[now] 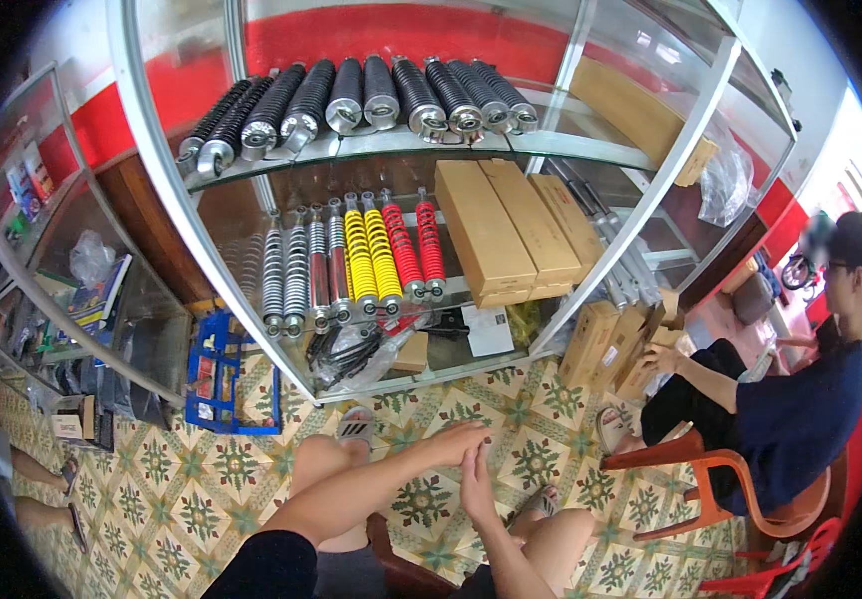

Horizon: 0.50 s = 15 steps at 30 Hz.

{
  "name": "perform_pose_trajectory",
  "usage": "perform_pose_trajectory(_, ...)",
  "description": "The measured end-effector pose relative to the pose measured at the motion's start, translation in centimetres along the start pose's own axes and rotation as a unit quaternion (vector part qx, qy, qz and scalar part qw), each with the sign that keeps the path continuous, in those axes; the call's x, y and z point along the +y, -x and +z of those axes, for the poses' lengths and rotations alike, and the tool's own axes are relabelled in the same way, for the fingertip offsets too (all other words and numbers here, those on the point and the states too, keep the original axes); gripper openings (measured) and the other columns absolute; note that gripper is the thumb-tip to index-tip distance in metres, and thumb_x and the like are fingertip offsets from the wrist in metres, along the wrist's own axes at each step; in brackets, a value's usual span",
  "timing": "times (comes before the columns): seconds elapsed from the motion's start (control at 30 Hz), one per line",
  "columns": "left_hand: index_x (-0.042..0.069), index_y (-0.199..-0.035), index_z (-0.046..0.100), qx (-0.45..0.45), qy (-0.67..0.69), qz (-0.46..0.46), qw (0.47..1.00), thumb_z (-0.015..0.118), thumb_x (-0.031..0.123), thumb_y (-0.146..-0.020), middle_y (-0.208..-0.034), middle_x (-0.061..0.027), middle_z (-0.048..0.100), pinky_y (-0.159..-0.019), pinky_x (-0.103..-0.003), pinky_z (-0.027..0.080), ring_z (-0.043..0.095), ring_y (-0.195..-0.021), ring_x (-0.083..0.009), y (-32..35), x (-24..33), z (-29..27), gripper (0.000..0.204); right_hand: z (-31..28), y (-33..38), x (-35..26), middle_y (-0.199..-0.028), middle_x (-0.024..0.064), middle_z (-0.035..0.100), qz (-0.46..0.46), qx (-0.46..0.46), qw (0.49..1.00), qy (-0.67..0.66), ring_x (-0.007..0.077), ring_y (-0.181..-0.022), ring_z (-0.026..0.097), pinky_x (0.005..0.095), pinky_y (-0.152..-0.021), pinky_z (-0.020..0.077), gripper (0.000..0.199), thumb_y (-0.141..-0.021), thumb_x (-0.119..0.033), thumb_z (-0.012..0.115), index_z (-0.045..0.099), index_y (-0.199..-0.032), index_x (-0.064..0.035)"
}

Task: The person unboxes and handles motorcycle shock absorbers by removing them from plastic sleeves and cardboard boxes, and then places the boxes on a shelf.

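**Two empty hands in front of a glass case of springs**

Tiles with green and yellow flower shapes cover the floor (201, 479) of this little shop. Red walls stand behind a big glass case (421, 200) with metal edges.

The person sits low, knees up, sandals flat on the tiles. Both arms reach out over the knees. The left hand (456, 439) lies open and loose, fingers stretched out flat. The right hand (476, 484) stands up beside it, open too, its fingertips touching the left one. Neither hand holds anything. They seem to be just resting together, well apart from the case.

Inside the case, the top shelf holds a row of black springs (351, 100) with shiny ends, laid side by side so each one can be seen. On the shelf below lie silver springs (291, 270), yellow springs (371, 255) and red springs (413, 245), sorted by colour. Long brown boxes (516, 230) lie next to them, packed close. That shelf is the nearest thing in front of the hands.

A blue crate (221, 379) stands on the floor to the left of the case. More small brown boxes (610, 349) lean at its right corner. Another person in a dark shirt (800, 399) sits there on an orange plastic chair (730, 479), one hand reaching to those boxes. A second glass case (61, 299) with packets stands at the far left.
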<state>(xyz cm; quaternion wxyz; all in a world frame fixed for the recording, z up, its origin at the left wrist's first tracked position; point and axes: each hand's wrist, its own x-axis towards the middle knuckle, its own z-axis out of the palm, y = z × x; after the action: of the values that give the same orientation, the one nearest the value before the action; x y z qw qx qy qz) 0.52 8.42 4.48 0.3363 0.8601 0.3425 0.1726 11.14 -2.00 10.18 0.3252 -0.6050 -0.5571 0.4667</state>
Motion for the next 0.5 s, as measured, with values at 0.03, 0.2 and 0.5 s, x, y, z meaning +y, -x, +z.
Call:
perform_pose_trajectory(0.03, 0.008, -0.127, 0.055, 0.002, 0.031, -0.005, 0.999, 0.059, 0.011, -0.085, -0.121, -0.0148, 0.061, -0.096, -0.038, 0.046, 0.057, -0.114, -0.0304, -0.1, 1.5, -0.3, 0.042, 0.5, -0.2, 0.8, -0.146, 0.0295, 0.033, -0.002, 0.011, 1.000, -0.007, 0.0368, -0.137, 0.034, 0.0378, -0.111, 0.0279, 0.075, -0.100, -0.051, 0.037, 0.022, -0.146, 0.0067)
perform_pose_trajectory(0.2, 0.001, -0.133, 0.048, 0.276, 0.434, -0.194, 0.835, 0.047, 0.015, -0.096, -0.134, -0.0118, 0.054, -0.105, -0.033, 0.038, 0.049, -0.125, -0.0246, 0.3, 2.1, 4.4, 0.040, 2.9, -3.0, 3.3, -0.141, 0.0285, 0.038, -0.011, 0.048, 0.999, -0.021, 0.0366, -0.132, 0.038, 0.0385, -0.108, 0.0308, 0.069, -0.101, -0.049, 0.037, 0.028, -0.142, 0.0058)
perform_pose_trajectory(0.5, 0.013, -0.152, 0.025, 0.251, 0.603, -0.369, 0.661, 0.043, 0.057, -0.096, -0.156, -0.0100, 0.028, -0.110, -0.034, 0.029, 0.029, -0.141, -0.0226, 1.6, 6.8, 5.4, 0.073, 2.8, -5.1, 7.7, -0.132, 0.0267, 0.047, -0.009, 0.107, 0.994, -0.012, 0.0364, -0.124, 0.045, 0.0396, -0.102, 0.0360, 0.059, -0.102, -0.045, 0.036, 0.040, -0.134, 0.0041)
